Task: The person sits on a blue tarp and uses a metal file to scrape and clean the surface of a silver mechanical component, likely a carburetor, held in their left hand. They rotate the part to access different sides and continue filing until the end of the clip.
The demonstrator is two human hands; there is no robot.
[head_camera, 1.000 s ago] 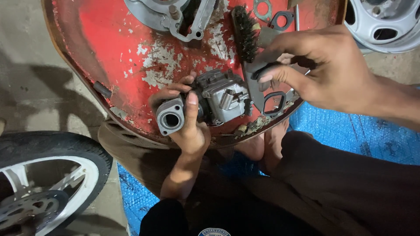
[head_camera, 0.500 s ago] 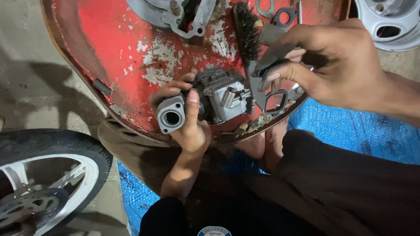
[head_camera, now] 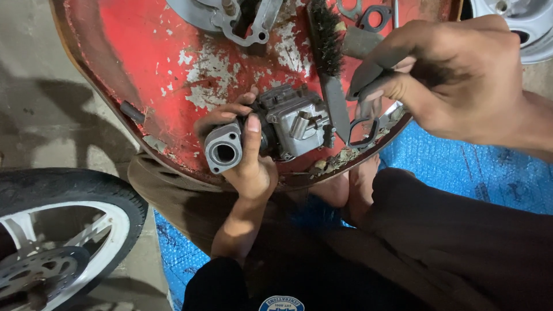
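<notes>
Chipped red metal tray (head_camera: 144, 63) serves as the work surface, over a blue tarp (head_camera: 472, 173). One left hand (head_camera: 247, 164) grips a single grey carburetor (head_camera: 276, 126) at the tray's near edge. One right hand (head_camera: 455, 80) pinches a flat grey scraper (head_camera: 374, 72) just beside one wire brush (head_camera: 329, 52). Two gaskets (head_camera: 374, 17) lie at the far edge; one tyre (head_camera: 63, 230) stands nearby.

grey carburetor (head_camera: 288, 124), chipped red tray (head_camera: 144, 52), blue mat (head_camera: 461, 167)
</notes>
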